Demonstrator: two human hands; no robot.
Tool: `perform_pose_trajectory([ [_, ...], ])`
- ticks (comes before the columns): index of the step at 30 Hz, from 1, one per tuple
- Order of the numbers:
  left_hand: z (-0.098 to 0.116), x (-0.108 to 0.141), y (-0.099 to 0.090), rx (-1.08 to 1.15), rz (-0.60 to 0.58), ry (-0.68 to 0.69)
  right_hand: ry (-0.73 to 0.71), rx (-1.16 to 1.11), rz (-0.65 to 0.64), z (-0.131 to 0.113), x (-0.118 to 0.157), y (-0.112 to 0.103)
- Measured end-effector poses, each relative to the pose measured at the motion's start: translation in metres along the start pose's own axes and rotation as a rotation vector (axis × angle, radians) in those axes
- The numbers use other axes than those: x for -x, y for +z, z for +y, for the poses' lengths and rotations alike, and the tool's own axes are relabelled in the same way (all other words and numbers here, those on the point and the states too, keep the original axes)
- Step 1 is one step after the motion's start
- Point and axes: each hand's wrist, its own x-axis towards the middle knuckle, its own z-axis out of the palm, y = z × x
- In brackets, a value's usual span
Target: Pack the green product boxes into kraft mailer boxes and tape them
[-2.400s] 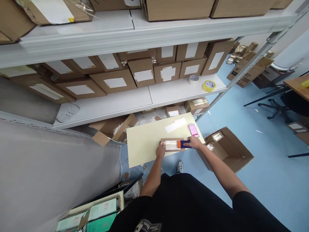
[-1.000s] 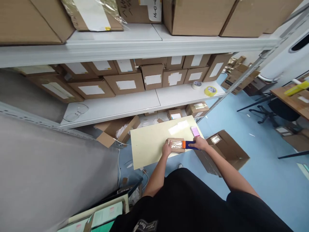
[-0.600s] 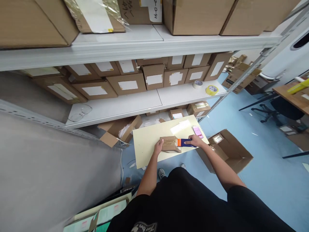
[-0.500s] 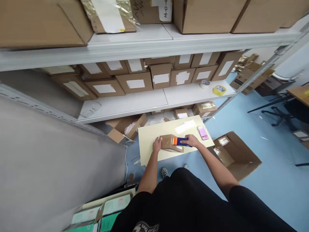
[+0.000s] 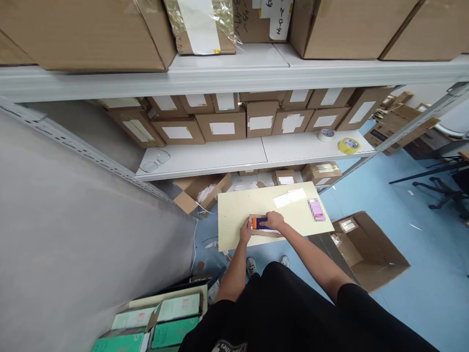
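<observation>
Small cardboard box (image 5: 266, 234) flat on cream tabletop (image 5: 234, 210); left hand (image 5: 245, 231) grips its left end, right hand (image 5: 274, 221) closed round the blue-and-orange tape dispenser (image 5: 261, 223) over it. Judged light, fairly stiff, slicker where taped, contents' fragility unknown; best held by opposite end edges, without pressing the middle.
</observation>
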Motion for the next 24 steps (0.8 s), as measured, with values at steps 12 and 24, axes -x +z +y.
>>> perform_pose_trajectory([
  [12, 0.018, 0.001, 0.058, -0.318, -0.085, -0.024, 0.282, -0.011, 0.02, 0.21, 0.09, -0.001],
  [24, 0.008, -0.02, -0.03, -0.318, 0.067, -0.128, 0.058, -0.121, 0.114, 0.123, 0.074, -0.03],
])
